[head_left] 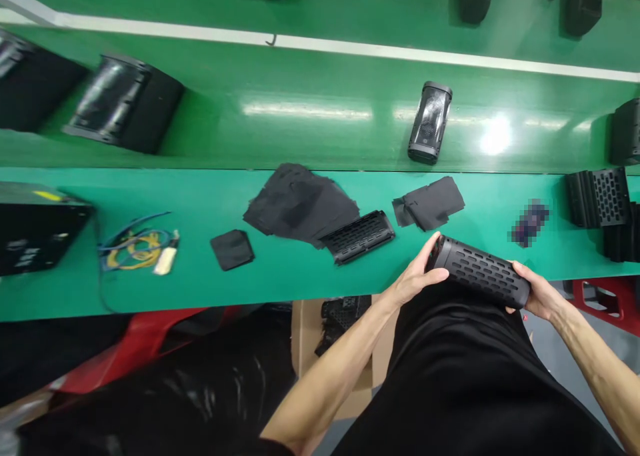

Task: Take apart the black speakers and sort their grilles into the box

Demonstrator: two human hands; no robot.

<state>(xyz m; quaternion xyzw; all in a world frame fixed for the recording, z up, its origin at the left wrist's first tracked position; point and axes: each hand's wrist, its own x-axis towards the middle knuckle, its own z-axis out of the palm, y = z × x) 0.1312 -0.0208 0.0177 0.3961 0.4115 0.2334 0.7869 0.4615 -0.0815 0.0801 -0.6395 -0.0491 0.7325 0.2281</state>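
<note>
Between my two hands is a long black speaker housing (pixel 483 271) with rows of slotted holes, held over my lap at the table's front edge. My left hand (pixel 417 277) grips its left end, thumb on the near side. At the other end my right hand (pixel 540 293) is wrapped around the housing, its fingers partly hidden underneath. Just beyond, to the left, lies a flat black slotted grille panel (pixel 363 236), overlapping a heap of black sheets (pixel 300 203). A smaller stack of black sheets (pixel 433 203) is beyond my left hand.
A finished-looking speaker (pixel 431 123) stands on the green surface behind the table (pixel 190 283). Slotted black panels (pixel 597 199) are stacked at right, near a blurred-out object (pixel 530 223). Coiled cables (pixel 137 246) and a black box (pixel 40 236) lie left. Below is an open carton (pixel 306 336).
</note>
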